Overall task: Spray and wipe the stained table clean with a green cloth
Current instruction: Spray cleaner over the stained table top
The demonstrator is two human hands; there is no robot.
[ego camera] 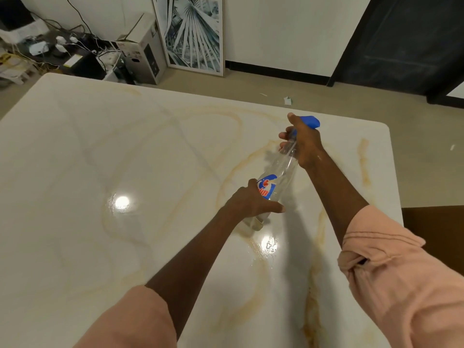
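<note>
White marble-look table (125,151) is streaked w/ yellowish stains (362,159) and wet patches. Clear spray bottle (278,177) is held tilted over table centre-right: base is gripped by left hand (247,203), blue trigger head (310,121) is clasped by right hand (305,144). Framed palm print (192,33) is leaned at far wall.

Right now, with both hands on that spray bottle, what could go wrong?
The spray bottle is tilted, with the right hand at its blue trigger head and the left hand round its base; the spray might miss the stains. The table already shows wet patches, so liquid may spread. No green cloth is visible for wiping.
</note>
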